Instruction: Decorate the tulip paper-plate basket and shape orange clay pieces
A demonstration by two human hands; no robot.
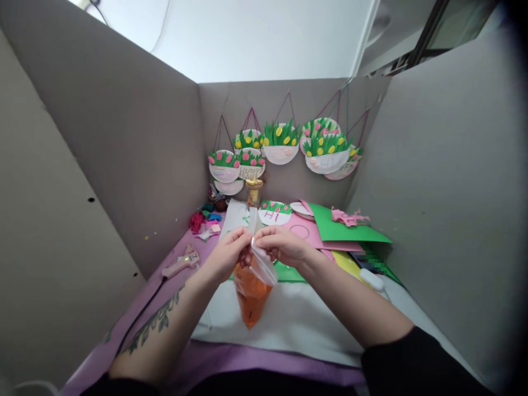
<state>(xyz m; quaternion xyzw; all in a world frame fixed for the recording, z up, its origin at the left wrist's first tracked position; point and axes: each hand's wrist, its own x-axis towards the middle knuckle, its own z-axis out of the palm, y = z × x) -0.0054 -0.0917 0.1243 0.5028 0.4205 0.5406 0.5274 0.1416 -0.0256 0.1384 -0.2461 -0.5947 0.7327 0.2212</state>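
On the purple-covered table (pixel 264 360), a pink glue gun (pixel 181 264) lies at left; the left hand (pixel 233 250) and right hand (pixel 286 246) finger-pinch a clear, orange-bottomed, tapering plastic bag (pixel 252 300).

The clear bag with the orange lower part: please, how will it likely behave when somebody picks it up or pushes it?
The clear bag is probably floppy, as its top creases and folds below the right hand. Its orange lower part tapers to a point, so it would likely tip if stood upright.

Head view, facing forward-down, left hand (pixel 229 255), right hand (pixel 285 246) near
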